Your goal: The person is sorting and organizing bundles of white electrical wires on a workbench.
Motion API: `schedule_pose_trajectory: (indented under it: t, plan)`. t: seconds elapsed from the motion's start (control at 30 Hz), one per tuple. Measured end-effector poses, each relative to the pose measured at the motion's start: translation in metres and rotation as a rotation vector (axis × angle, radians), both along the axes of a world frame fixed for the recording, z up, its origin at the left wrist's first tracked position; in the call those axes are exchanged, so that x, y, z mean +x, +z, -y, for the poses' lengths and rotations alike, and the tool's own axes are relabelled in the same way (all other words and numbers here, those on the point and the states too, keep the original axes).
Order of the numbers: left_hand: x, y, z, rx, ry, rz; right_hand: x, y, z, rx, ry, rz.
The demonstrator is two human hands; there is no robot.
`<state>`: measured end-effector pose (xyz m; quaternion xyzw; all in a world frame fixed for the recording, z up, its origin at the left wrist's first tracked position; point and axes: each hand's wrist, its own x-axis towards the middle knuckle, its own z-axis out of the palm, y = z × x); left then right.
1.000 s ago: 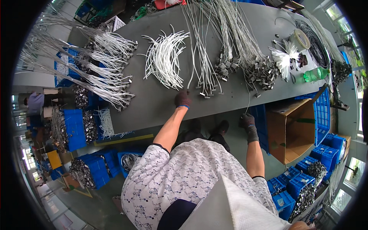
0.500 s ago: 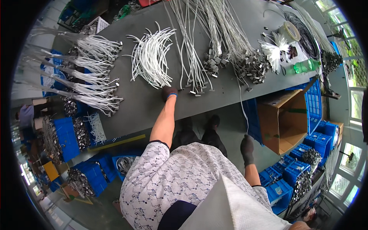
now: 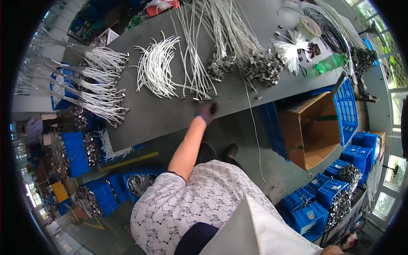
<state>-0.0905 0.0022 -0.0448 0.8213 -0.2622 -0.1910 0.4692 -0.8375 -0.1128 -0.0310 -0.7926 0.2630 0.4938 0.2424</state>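
My left hand (image 3: 207,112), in a dark glove, hovers at the front edge of the grey table (image 3: 161,121). Motion smears its fingers, so any grip is unclear. Just beyond it lie the ends of several thin white cables (image 3: 195,70) with small metal tips. Left of those is a fanned pile of short white tubes (image 3: 157,68). A thicker bundle of clear-coated cables (image 3: 229,36) ends in a heap of grey metal pieces (image 3: 265,68). One loose cable (image 3: 255,136) hangs over the edge to the floor. My right hand is out of view.
Bundles of white cables (image 3: 100,83) overhang the table's left end. At the right stand a tape roll (image 3: 309,28), white ties (image 3: 291,49) and a green bottle (image 3: 331,63). An open cardboard box (image 3: 308,136) and blue crates (image 3: 310,214) are beside the table.
My left hand has moved right, from the white tube pile to beside the cable ends. My right hand has left view, and the loose cable it was near now hangs free.
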Motion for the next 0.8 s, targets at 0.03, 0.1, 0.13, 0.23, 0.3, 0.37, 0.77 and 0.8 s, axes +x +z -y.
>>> schedule_pose_trajectory:
  t: [0.03,0.1,0.13,0.23,0.3,0.37,0.77,0.8]
  plan:
    - [-0.016,0.067,0.041,-0.001,-0.115,0.089,0.056,0.013,-0.026,0.029,-0.057,0.079]
    - [-0.032,-0.022,0.066,-0.586,0.349,-1.365,0.153,0.08,-0.001,-0.183,-0.502,0.08]
    - [-0.062,-0.003,0.097,-0.48,0.371,-1.361,0.14,0.1,0.004,-0.2,-0.516,0.062]
    - [-0.13,0.027,0.152,-0.418,0.567,-1.189,0.112,0.116,0.018,-0.206,-0.495,-0.001]
    - [-0.144,0.038,0.167,-0.454,0.605,-1.157,0.095,0.118,0.029,-0.196,-0.462,-0.033]
    - [-0.141,0.058,0.17,-0.616,0.501,-1.01,0.075,0.117,0.03,-0.174,-0.43,-0.068]
    - [0.01,0.214,0.175,-0.515,0.53,0.164,-0.008,0.008,0.017,-0.112,-0.289,-0.047]
    - [0.021,0.202,0.168,-0.476,0.505,0.036,-0.002,0.005,0.018,-0.11,-0.285,-0.039]
